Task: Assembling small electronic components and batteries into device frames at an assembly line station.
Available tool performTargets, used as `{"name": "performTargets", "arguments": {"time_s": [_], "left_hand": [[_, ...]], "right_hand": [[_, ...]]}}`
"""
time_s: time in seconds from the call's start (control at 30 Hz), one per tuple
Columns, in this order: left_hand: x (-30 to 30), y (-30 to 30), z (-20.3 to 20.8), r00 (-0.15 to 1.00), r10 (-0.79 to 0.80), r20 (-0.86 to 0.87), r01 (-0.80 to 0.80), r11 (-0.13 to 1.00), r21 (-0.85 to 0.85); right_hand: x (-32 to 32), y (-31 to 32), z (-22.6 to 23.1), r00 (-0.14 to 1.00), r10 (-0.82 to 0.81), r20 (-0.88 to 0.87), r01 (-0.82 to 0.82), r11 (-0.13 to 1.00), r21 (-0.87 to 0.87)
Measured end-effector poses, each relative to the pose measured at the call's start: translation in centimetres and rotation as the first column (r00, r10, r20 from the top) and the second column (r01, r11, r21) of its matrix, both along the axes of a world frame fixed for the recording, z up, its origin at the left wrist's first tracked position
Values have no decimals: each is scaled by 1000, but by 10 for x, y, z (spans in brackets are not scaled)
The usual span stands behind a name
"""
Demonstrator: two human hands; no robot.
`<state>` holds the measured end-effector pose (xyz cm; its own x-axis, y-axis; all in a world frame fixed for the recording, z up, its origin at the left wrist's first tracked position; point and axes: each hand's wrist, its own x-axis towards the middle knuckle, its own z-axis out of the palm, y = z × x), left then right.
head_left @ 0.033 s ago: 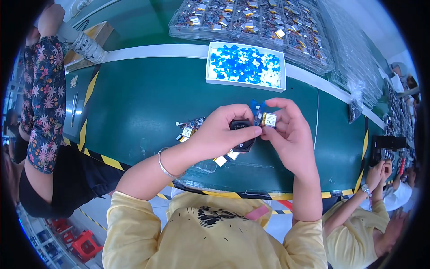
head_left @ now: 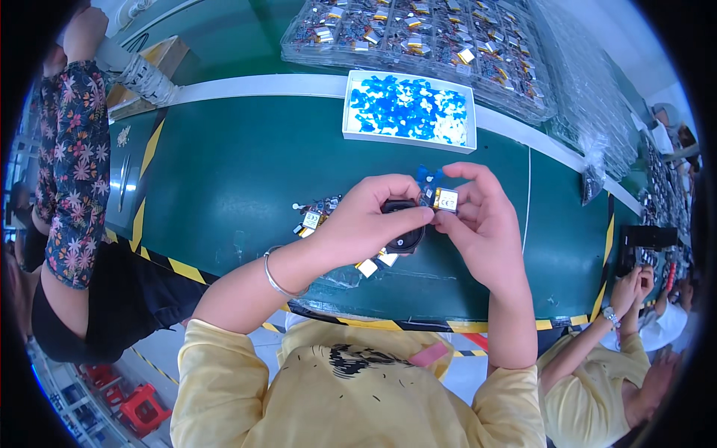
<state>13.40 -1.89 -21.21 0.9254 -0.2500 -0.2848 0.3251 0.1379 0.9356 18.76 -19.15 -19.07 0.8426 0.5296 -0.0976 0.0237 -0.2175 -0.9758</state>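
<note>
I see a wide green table with a white strip along its far side and yellow-black tape on its near edge. Beyond the strip lie clear plastic trays packed with small parts in rows. Just in front of them, on the green surface, sits a white box full of blue bits. At my left stands a person in a flowered sleeve; at my lower right another person in a yellow shirt has both hands raised together.

My own two hands meet above the middle of the table. My left hand is curled around a round black part, thumb and fingers closed on it, with a thin bracelet on the wrist. My right hand pinches a small silver cell with a yellow label between thumb and forefinger, held right against the top of the black part, touching it or nearly so. A scrap of blue film pokes up just behind the cell.

Under my hands, on the table, lies a small heap of loose cells, and a few more pieces rest just below the black part.
</note>
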Motion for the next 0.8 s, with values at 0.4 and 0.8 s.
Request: {"name": "performTargets", "arguments": {"time_s": [0.4, 0.8], "left_hand": [[-3, -4, 1, 972, 155, -179, -199, 943, -265], [-3, -6, -11, 939, 318, -133, -343, 824, -451]], "right_hand": [[-3, -3, 1, 964, -55, 262, 59, 998, -7], [0, 1, -4, 950, 43, 310, -93, 984, 150]]}}
